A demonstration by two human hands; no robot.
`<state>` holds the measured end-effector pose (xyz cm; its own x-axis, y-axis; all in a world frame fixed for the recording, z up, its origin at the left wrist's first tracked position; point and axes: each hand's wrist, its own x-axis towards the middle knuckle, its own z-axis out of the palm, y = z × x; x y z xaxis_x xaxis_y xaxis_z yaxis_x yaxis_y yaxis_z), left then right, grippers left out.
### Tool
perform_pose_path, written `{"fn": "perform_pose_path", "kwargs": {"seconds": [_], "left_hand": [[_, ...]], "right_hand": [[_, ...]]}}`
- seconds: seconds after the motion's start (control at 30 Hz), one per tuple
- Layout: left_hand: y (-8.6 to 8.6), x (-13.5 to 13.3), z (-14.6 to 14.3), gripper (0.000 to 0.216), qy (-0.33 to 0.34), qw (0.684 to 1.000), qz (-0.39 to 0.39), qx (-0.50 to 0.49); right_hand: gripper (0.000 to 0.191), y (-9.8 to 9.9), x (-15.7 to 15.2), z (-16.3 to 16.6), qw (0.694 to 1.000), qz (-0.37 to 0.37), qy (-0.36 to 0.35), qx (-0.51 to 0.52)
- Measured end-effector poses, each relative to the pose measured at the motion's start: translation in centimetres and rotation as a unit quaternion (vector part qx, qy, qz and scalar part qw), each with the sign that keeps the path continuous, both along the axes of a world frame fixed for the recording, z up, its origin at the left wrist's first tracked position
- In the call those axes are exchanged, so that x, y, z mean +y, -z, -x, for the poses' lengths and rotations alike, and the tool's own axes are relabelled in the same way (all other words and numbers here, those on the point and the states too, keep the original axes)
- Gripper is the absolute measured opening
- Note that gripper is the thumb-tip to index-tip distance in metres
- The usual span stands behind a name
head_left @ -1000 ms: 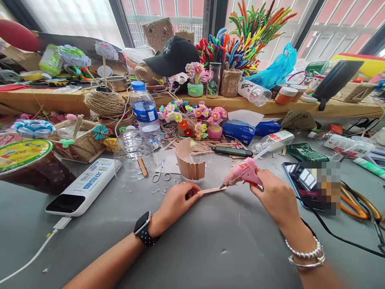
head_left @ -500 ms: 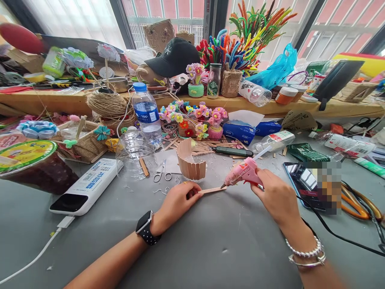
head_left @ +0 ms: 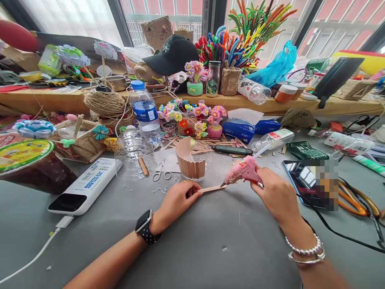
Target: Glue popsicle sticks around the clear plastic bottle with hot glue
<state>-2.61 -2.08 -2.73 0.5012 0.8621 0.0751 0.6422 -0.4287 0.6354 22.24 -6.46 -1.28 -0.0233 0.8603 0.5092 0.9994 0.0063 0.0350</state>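
Between the fingertips of my left hand (head_left: 182, 199) is one end of a wooden craft stick (head_left: 213, 188), held low over the grey table. My right hand (head_left: 275, 192) is wrapped around a pink hot glue gun (head_left: 243, 170), whose nozzle meets the stick near its far right end. Just beyond my left hand stands a curved wall of craft sticks (head_left: 192, 163) set side by side, with clear plastic showing behind it. Small scissors (head_left: 162, 171) lie to its left, beside a cut clear plastic bottle piece (head_left: 134, 154).
A power bank (head_left: 86, 186) and a lidded drink cup (head_left: 33, 164) stand at left, near a water bottle (head_left: 144, 112). At right lie a phone (head_left: 300, 180), orange-handled scissors (head_left: 353, 202) and a black cord (head_left: 331, 233). Loose sticks and a utility knife (head_left: 232, 150) lie behind.
The camera view has shifted very slightly. Both hands, the stick and the glue gun keep nearly the same positions, with the nozzle still at the stick's right end.
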Motion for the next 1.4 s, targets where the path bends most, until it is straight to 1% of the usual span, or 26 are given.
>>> {"fn": "perform_pose_path", "kwargs": {"seconds": [0.2, 0.37, 0.67, 0.97, 1.4], "left_hand": [[0.22, 0.05, 0.03, 0.021, -0.004, 1.000, -0.001, -0.011], [0.06, 0.03, 0.00, 0.021, 0.000, 1.000, 0.005, -0.007], [0.00, -0.04, 0.02, 0.020, -0.001, 1.000, 0.003, -0.012], [0.03, -0.02, 0.00, 0.020, -0.002, 1.000, -0.001, 0.001], [0.03, 0.02, 0.01, 0.021, -0.001, 1.000, 0.000, 0.001]], "right_hand": [[0.010, -0.10, -0.04, -0.06, 1.000, -0.005, -0.008, 0.008], [0.009, -0.12, -0.07, -0.19, 1.000, 0.014, 0.001, 0.004], [0.015, -0.02, -0.05, -0.23, 1.000, -0.002, 0.003, -0.003], [0.008, -0.22, -0.03, -0.12, 0.999, 0.025, 0.011, 0.021], [0.009, -0.21, -0.04, -0.18, 1.000, 0.015, 0.021, 0.012]]}}
